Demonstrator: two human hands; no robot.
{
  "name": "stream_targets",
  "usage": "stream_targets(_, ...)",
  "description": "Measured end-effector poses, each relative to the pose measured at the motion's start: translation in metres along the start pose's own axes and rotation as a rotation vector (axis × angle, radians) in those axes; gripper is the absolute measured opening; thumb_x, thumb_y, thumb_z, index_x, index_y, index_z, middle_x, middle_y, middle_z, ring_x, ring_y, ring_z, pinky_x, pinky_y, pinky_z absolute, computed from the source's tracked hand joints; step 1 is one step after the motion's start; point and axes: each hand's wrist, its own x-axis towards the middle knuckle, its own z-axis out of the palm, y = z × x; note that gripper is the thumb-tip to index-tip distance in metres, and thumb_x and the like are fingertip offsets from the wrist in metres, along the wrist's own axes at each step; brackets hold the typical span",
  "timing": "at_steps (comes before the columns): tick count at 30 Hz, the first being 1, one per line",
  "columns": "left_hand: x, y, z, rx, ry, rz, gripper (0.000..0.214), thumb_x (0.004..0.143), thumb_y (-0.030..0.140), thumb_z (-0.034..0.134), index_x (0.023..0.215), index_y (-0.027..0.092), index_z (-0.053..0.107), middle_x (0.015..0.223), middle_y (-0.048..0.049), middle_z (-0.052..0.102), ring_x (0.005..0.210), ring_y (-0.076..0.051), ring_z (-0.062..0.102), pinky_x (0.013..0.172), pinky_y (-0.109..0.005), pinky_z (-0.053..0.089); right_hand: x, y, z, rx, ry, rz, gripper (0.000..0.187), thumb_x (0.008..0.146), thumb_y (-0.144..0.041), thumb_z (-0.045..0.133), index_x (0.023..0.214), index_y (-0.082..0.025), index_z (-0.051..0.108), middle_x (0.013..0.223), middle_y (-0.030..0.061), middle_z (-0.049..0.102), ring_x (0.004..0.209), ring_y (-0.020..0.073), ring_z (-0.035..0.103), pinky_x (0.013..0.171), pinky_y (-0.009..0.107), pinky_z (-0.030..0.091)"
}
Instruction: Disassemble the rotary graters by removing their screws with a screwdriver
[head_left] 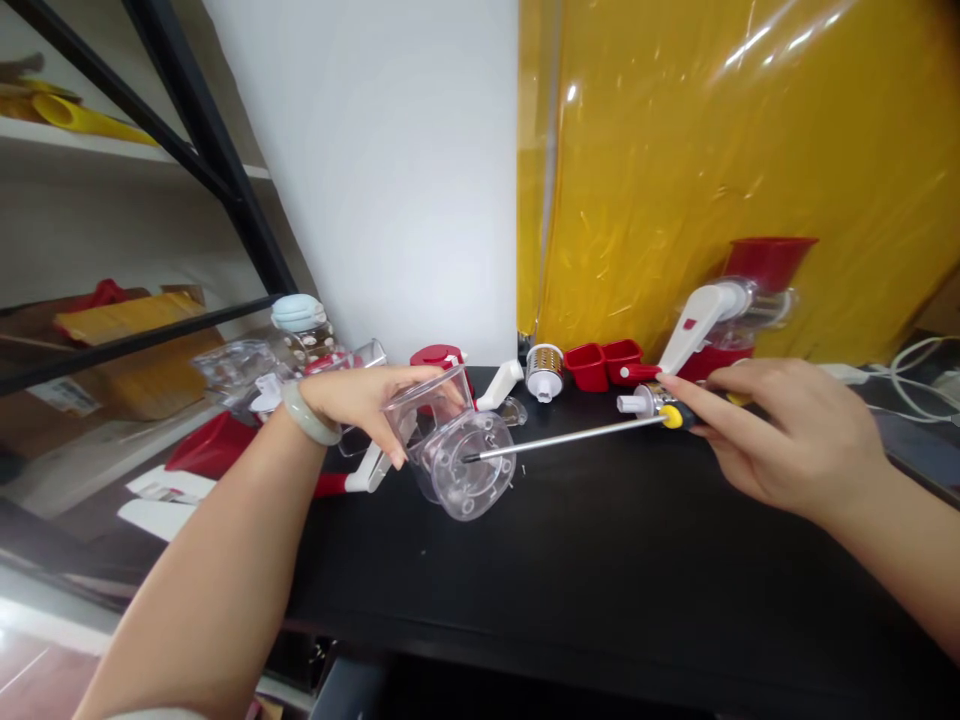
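two bare hands work over one black table (600,580), smooth and matte. the left hand (367,395) curves broadly around one clear housing (476,485), fingers over the top and thumb at the near side; this hard, see-through plastic piece sits tilted over the table, its rounded end turned outward and dotted with small ring-shaped bosses. the right hand (791,430) is curled closely about one screwdriver (570,436), whose handle is yellow and black and whose slim, shiny metal shaft reaches across to the rounded end; whether the tip touches, i cannot tell. one pale, glossy bangle (309,415) rings the left wrist. behind stand two square red plastic cups (587,369), side by side, and two drums, one metal drum (545,370) pierced with holes, the other partly hidden by the screwdriver handle. one grinder (701,325) with a flared red funnel (770,262) and angled white crank stands beyond the right hand.
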Motion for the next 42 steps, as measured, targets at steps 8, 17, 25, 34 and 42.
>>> stream_targets(8,-0.001,-0.004,0.002,-0.133,-0.032,-0.076,0.069,0.061,0.02,0.091,0.123,0.018,0.061,0.12,-0.01,0.066,0.109,-0.024,0.063,0.092,-0.032,0.052,0.003,-0.004,0.0,-0.021,-0.015,-0.044,0.081,0.085,-0.012,0.064,0.158,-0.022,0.029,0.089,0.0101,0.068,0.079,0.0284,0.06,0.063,0.038,0.045)
stream_targets(17,-0.002,-0.008,0.001,-0.097,-0.049,-0.141,0.07,0.061,0.025,0.091,0.124,0.019,0.061,0.121,-0.0106,0.067,0.108,-0.025,0.064,0.09,-0.031,0.053,0.006,-0.005,-0.001,-0.038,0.018,-0.094,0.071,0.083,-0.012,0.067,0.15,-0.015,0.044,0.087,0.011,0.069,0.079,0.0279,0.06,0.062,0.037,0.042)
stream_targets(25,-0.003,-0.012,0.0,-0.09,-0.058,-0.184,0.073,0.061,0.026,0.091,0.127,0.02,0.059,0.124,-0.0123,0.065,0.11,-0.026,0.063,0.083,-0.029,0.055,0.005,-0.004,-0.004,-0.072,-0.005,-0.101,0.064,0.083,-0.013,0.063,0.146,-0.017,0.049,0.088,0.0106,0.071,0.076,0.0279,0.06,0.062,0.039,0.043)
stream_targets(34,-0.004,-0.012,-0.001,-0.08,-0.034,-0.219,0.071,0.062,0.029,0.091,0.125,0.022,0.06,0.125,-0.0116,0.065,0.109,-0.028,0.064,0.084,-0.032,0.056,0.007,-0.004,-0.011,-0.115,0.001,-0.105,0.049,0.083,-0.014,0.06,0.13,-0.027,0.066,0.089,0.0088,0.07,0.081,0.0273,0.06,0.066,0.04,0.044)
stream_targets(42,-0.006,-0.015,0.0,-0.158,-0.041,-0.239,0.071,0.064,0.028,0.09,0.127,0.023,0.057,0.123,-0.0108,0.066,0.104,-0.025,0.066,0.077,-0.028,0.058,0.011,-0.003,-0.018,-0.145,0.016,-0.158,0.047,0.082,-0.012,0.059,0.127,-0.022,0.066,0.086,0.0096,0.069,0.079,0.0279,0.059,0.063,0.04,0.043)
